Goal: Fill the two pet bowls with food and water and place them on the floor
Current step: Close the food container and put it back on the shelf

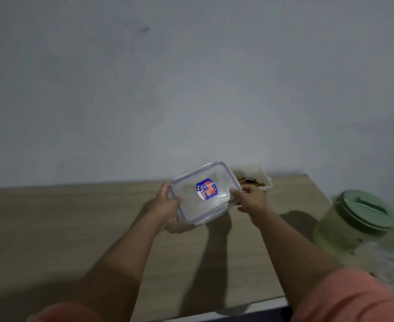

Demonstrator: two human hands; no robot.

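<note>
Both hands hold a clear rectangular plastic container (203,194) with a blue-edged lid and a blue and red label, tilted above the wooden table (75,217). My left hand (165,205) grips its left side and reaches under it. My right hand (249,197) grips its right edge. Behind the container, by the wall, a white open tray (263,177) with brown food sits on the table. A pale green jug with a green lid (354,219) stands at the right, blurred.
A plain grey wall rises straight behind the table. The table's front edge runs along the bottom right, with a dark strip below it. Pink sleeves cover my upper arms at the bottom of the view.
</note>
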